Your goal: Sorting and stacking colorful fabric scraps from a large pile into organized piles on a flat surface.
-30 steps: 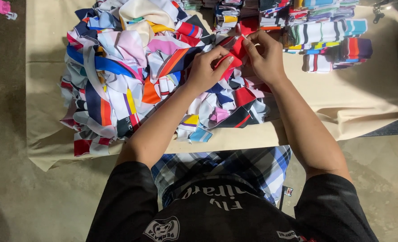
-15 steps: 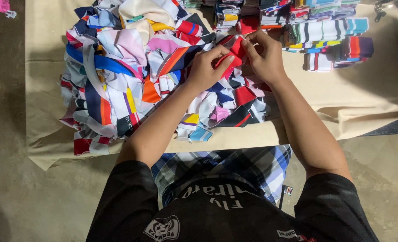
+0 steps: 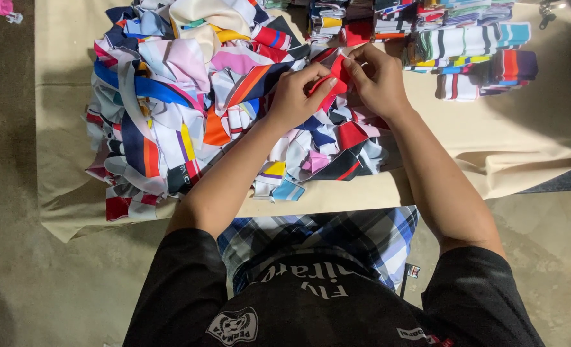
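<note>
A small red fabric piece (image 3: 337, 72) is pinched between both of my hands above a big loose heap of multicoloured fabric strips (image 3: 189, 103). My left hand (image 3: 298, 95) grips its left side with thumb and fingers closed. My right hand (image 3: 379, 80) holds its right edge from the other side. The heap covers the left and middle of a beige cloth (image 3: 491, 141) spread on the floor. Part of the red piece is hidden by my fingers.
Folded, stacked fabric strips (image 3: 472, 48) lie in rows at the back right of the beige cloth. A small pink object (image 3: 6, 9) sits on the grey concrete floor (image 3: 15, 276) at the far left. My checked shorts and black shirt fill the bottom.
Both hands stay at the same spot on the red piece; the fingers have shifted only slightly along it.
</note>
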